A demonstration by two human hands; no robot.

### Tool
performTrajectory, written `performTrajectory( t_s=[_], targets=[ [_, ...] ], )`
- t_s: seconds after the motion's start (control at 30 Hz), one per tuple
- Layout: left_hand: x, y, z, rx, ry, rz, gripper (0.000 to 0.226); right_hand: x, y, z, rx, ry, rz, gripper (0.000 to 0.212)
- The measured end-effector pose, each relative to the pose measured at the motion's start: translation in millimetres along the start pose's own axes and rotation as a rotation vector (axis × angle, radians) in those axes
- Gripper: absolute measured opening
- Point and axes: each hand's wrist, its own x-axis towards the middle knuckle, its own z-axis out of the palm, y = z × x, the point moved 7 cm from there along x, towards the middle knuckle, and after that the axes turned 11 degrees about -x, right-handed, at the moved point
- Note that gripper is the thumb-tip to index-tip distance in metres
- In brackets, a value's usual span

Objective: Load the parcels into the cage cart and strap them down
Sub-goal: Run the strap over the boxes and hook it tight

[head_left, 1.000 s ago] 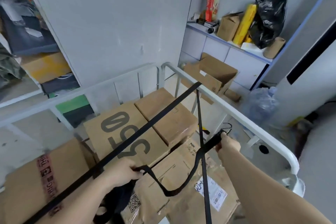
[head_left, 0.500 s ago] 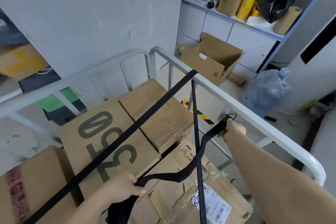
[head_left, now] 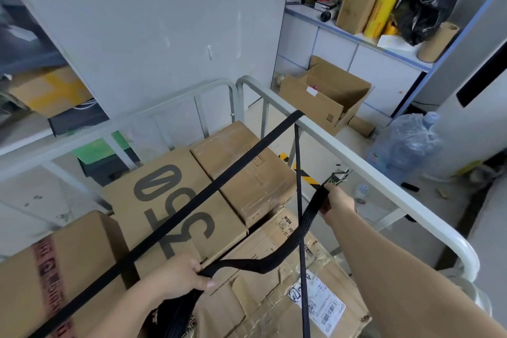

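Several cardboard parcels fill the white cage cart (head_left: 343,145): one printed "350" (head_left: 175,206), a taped box (head_left: 247,170) behind it, a labelled one (head_left: 288,296) in front. A black strap (head_left: 225,181) runs taut diagonally over them and wraps the right rail, then drops down in front. My left hand (head_left: 178,274) grips a loose length of black strap low in the middle. My right hand (head_left: 338,200) holds the other end of that length, with its metal hook (head_left: 337,178) close to the right rail.
An open cardboard box (head_left: 323,101) and a large water bottle (head_left: 406,143) stand on the floor right of the cart. A shelf (head_left: 356,35) with boxes and a black bag is behind. Grey wall ahead; shelving with boxes at the left.
My right hand has carried the hook end up and outward to the right rail. The slack strap between my hands has pulled straighter. The view has tilted down a little.
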Motion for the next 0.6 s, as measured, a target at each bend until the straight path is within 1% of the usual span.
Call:
performTrajectory(
  t_s=[0.07,0.1,0.13,0.17,0.23,0.27,0.3,0.33,0.37,0.43,0.47,0.5,0.57,0.6],
  targets=[
    [-8.0,-2.5,-3.2,0.010,0.026,0.006,0.060,-19.6,0.2,7.2,0.071,-0.087,0.014,0.017],
    [-17.3,-3.5,-6.2,0.014,0.038,0.017,0.054,-31.1,1.8,11.8,0.105,-0.122,0.021,0.014],
    [-22.9,-2.8,-8.3,0.016,0.041,0.025,0.045,-39.1,4.3,15.9,0.121,-0.148,0.029,0.015],
    [-29.1,-2.5,-10.3,0.017,0.045,0.027,0.041,-46.2,7.9,20.9,0.123,-0.170,0.034,0.017],
    [-44.5,-10.8,-17.1,0.004,0.050,0.040,0.059,-71.5,20.6,33.4,0.092,-0.217,0.041,0.012],
    [-51.6,-17.9,-19.2,-0.003,0.037,0.041,0.067,-87.0,29.3,38.4,0.073,-0.224,0.043,0.013],
    [-60.2,-25.9,-22.2,-0.004,0.029,0.035,0.069,-99.4,40.5,43.5,0.052,-0.229,0.039,0.016],
    [-67.5,-34.3,-26.1,0.005,0.022,0.036,0.064,-112.4,52.1,48.3,0.035,-0.232,0.037,0.017],
    [-76.1,-41.9,-29.7,0.020,0.017,0.036,0.053,-125.0,64.5,52.7,0.007,-0.236,0.033,0.015],
    [-98.2,-53.5,-34.0,0.053,-0.015,0.066,0.021,-150.2,88.5,62.2,-0.082,-0.257,0.020,0.009],
    [-110.3,-58.4,-34.7,0.089,-0.038,0.082,0.013,-165.1,99.9,66.9,-0.122,-0.279,0.015,0.007],
    [-123.6,-63.2,-35.0,0.128,-0.062,0.102,0.013,-179.4,110.8,71.6,-0.159,-0.292,0.013,0.007],
    [-147.3,-74.1,-35.6,0.179,-0.108,0.132,0.029,-208.0,129.0,78.3,-0.211,-0.293,-0.004,0.008],
    [-157.9,-82.1,-36.6,0.182,-0.128,0.133,0.031,-223.5,137.7,82.6,-0.234,-0.304,-0.011,0.012]
  ],
)
